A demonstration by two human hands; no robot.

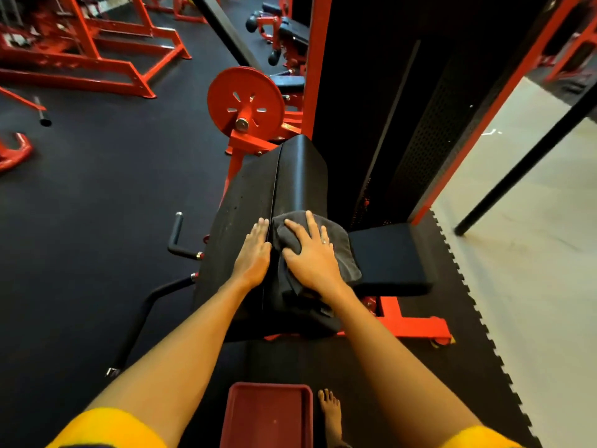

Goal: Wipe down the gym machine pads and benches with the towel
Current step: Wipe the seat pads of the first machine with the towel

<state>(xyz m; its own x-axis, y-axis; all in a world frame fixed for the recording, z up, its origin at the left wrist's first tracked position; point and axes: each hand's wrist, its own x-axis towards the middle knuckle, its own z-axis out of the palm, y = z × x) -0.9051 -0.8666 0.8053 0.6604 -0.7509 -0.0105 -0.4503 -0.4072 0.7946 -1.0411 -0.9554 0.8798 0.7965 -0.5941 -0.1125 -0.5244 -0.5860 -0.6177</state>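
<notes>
Yellow sleeves (106, 428) sit nearest the lens. Both bare forearms extend forward above a red tray (266, 415) on the floor. Ahead, the machine's black split pad (300, 176) slopes away. The grey towel (344, 253) lies bunched on the pad's right half, just beside the centre seam.

Risk, as judged: the towel is folded unevenly, so a stroke may drag only its ridge and leave patches unwiped. The loose cloth toward the pad's near end could also catch in the seam or slip off.

The right hand (311, 257) lies spread flat on the towel, fingers straight, pressing down. The left hand (253, 257) rests flat on the left half at the seam, fingers together, holding nothing.
</notes>
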